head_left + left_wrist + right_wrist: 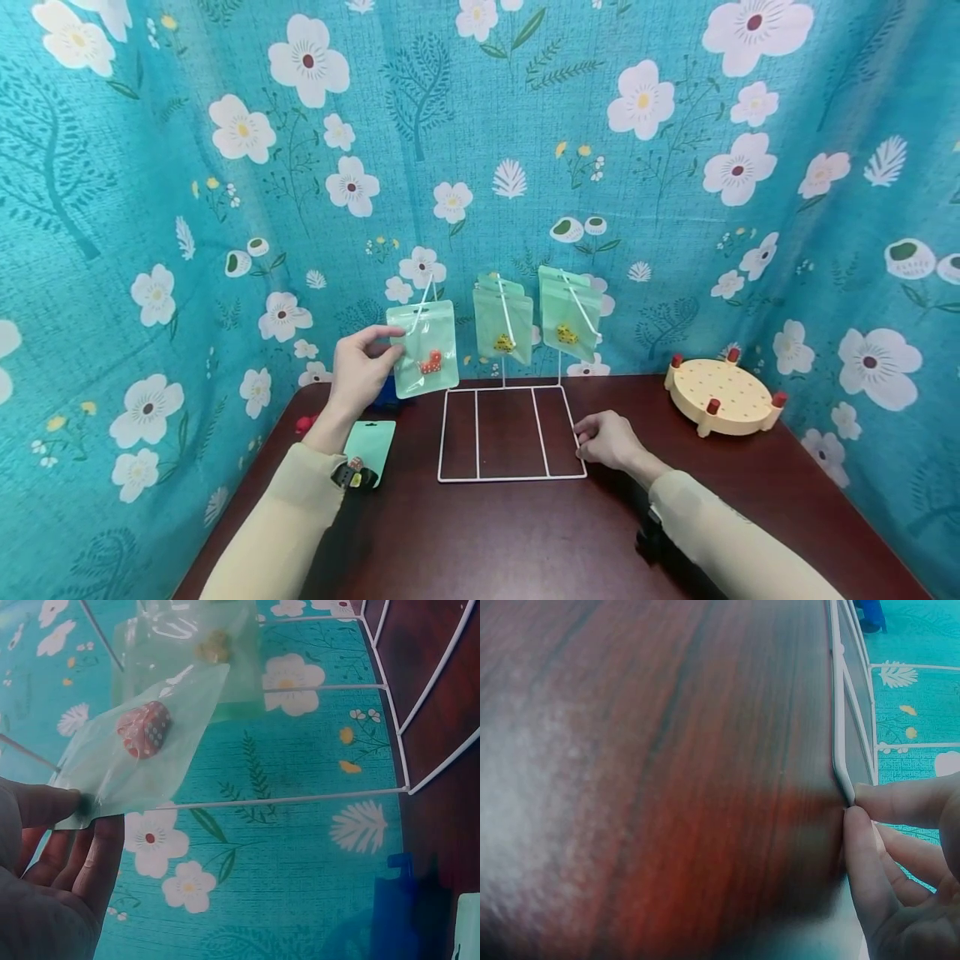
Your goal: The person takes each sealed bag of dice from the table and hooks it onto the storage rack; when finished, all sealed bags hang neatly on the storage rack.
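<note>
A white wire rack (510, 479) stands on the table. With thumb and fingers, my left hand (358, 367) pinches the left edge of a clear green zip bag (412, 377) at the rack's left prong; the prong seems to pass through the bag's top. Red dice with white dots (432, 362) show inside it. My right hand (611, 440) pinches the right side wire of the rack's base near the front corner, also seen in the right wrist view (900, 877). Green bags with yellow dice hang from the middle prong (487, 321) and the right prong (555, 296).
Another green bag (380, 437) lies on the table under my left wrist. Behind that hand are a blue object (390, 396) and a red one (304, 423), both partly hidden. A round wooden board with red-tipped legs (720, 393) stands back right. A flowered teal curtain (465, 125) encloses the table.
</note>
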Demonstrator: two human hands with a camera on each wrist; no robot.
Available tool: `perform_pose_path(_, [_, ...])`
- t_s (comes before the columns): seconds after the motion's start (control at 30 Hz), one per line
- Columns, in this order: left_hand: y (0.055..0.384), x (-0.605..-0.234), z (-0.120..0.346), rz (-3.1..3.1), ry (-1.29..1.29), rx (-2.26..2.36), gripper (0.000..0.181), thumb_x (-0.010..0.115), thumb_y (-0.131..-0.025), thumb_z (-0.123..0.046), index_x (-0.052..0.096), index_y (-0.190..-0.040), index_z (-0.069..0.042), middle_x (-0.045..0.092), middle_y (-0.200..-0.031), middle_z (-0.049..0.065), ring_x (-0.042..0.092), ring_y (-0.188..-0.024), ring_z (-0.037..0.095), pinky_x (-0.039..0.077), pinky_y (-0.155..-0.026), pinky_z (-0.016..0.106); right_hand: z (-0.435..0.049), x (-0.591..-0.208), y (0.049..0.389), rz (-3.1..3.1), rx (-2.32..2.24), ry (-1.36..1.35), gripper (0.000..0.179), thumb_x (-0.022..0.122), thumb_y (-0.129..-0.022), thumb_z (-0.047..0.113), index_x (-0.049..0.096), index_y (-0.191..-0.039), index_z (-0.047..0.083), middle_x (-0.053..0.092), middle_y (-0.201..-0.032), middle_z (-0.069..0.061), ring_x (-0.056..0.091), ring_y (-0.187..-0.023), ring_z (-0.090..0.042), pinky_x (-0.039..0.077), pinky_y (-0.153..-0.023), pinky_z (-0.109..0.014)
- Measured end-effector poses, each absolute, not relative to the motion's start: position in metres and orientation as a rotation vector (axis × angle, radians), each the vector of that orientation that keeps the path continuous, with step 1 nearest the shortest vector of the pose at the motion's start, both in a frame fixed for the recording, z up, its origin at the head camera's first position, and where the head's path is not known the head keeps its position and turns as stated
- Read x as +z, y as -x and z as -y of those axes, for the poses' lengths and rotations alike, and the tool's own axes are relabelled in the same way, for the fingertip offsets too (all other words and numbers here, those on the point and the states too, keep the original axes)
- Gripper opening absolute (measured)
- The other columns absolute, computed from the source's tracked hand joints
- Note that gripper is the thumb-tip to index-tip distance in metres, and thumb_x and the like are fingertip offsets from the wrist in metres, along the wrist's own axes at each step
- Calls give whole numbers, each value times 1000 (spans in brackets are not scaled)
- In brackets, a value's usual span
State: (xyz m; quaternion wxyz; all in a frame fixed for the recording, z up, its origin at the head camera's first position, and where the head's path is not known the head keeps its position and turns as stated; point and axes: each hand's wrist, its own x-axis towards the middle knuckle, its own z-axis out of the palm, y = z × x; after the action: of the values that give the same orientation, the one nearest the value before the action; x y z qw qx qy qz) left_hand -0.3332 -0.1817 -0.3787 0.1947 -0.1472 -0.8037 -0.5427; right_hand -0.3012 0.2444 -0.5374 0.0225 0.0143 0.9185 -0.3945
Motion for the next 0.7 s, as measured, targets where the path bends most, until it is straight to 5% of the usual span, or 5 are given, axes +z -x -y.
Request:
perform_pose_path(0.2, [356, -381, 178, 2247, 359, -1521, 21, 77, -103, -7, 85, -122, -10, 83, -118, 26, 83, -95, 33, 58, -65, 22, -245, -538, 303, -2841, -1223, -46, 35, 89, -80, 0, 84, -115, 2, 77, -89, -4, 65, -80, -15, 55, -70, -27])
perform_pose_path(0.7, [398, -383, 162, 2296, 204, -1559, 23, 75, -106, -10, 81, -128, -13, 79, -134, 20, 79, -120, 38, 68, -85, 41, -245, -537, 299, -2854, -1227, -41, 32, 89, -81, 0, 85, -112, 2, 77, -88, -4, 65, -79, -14, 55, -69, -27])
